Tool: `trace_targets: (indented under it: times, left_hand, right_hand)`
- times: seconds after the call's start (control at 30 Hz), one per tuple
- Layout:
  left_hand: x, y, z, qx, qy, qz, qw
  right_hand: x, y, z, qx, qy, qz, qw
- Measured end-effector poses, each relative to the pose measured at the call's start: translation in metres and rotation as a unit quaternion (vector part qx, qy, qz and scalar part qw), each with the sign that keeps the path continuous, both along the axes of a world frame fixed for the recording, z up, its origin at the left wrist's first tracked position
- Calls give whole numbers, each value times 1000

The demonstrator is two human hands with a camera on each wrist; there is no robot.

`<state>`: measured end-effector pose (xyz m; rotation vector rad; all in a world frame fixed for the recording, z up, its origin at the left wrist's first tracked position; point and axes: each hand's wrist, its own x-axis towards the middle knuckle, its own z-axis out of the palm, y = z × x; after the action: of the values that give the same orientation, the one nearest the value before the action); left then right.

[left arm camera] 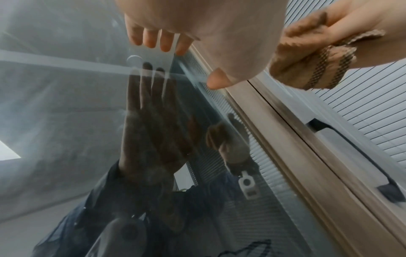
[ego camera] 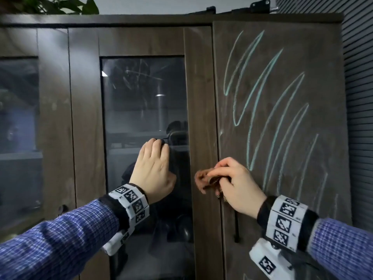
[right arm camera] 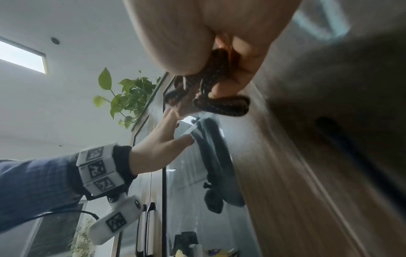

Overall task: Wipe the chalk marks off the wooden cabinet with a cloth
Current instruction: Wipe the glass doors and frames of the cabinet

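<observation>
Pale green chalk marks [ego camera: 268, 102] loop across the dark wooden cabinet door [ego camera: 323, 57] on the right. My right hand [ego camera: 234, 182] grips a bunched brown cloth [ego camera: 203, 178] [left arm camera: 307, 64] [right arm camera: 211, 93] in front of that door's left edge, below the lowest loops and just above the black handle [ego camera: 236, 229]. My left hand [ego camera: 155, 168] [left arm camera: 162, 36] [right arm camera: 162, 142] lies flat with straight fingers on the glass door [ego camera: 141, 98] to the left, where its reflection shows.
A second glass door [ego camera: 18, 118] stands at the far left. A leafy plant [ego camera: 60, 5] [right arm camera: 129, 97] sits on top of the cabinet. Dark objects [ego camera: 260, 6] rest on the cabinet's top right. A ribbed grey wall [ego camera: 359, 98] borders the cabinet's right side.
</observation>
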<state>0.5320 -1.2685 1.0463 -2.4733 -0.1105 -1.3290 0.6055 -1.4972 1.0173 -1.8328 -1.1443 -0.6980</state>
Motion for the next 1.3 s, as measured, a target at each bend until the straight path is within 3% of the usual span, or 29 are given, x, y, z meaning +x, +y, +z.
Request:
trace_targets:
  times: [0.07,0.17,0.3,0.37,0.47,0.53,0.6,0.67,0.77,0.83,0.9,1.0,1.13,1.2,1.3]
  left_hand:
    - [-1,11,3,5,-4,-12,1000]
    - [-2,28,4,10,-21,-16,1000]
    - [-1,53,-5,52,-20,11,998]
    - [1,65,-9,73,-19,17,997]
    - [1,75,-9,69,-31,20,997]
    - [1,76,-9,57,-35,15,998]
    - [2,75,-9,54,-37,13,998]
    - [4,75,-9,54,-38,14,998]
    - [1,75,-5,53,-38,6,998]
    - [-2,77,0,44,-52,-2,998]
    - [-6,80,12,11,-84,8,996]
    - [-12,89,28,-55,-121,49,990]
    - [-12,100,30,-41,-95,77,992]
    - [-11,102,27,-28,-90,83,992]
    - [-13,102,29,-24,-92,84,992]
  right_hand:
    - [-2,25,4,-55,-6,5,998]
    - [-1,67,2,-150,-96,-16,984]
    - [-1,107,-12,-273,-253,-67,926]
    - [7,118,0,-240,-273,-78,928]
    - [27,129,66,-114,-298,-127,939]
    - [27,129,117,-28,-271,-164,948]
    - [18,127,134,-12,-278,-146,949]
    - [20,124,107,-70,-314,-105,941]
    - [24,108,28,-182,-368,-86,908]
    - [29,105,8,-208,-378,-64,900]
    - [24,119,37,-161,-367,-50,915]
    - [12,154,123,-56,-321,-65,943]
    - [2,194,236,86,-184,-72,976]
    - [-1,216,243,86,-203,-77,972]
    - [-3,232,193,-33,-344,-67,936]
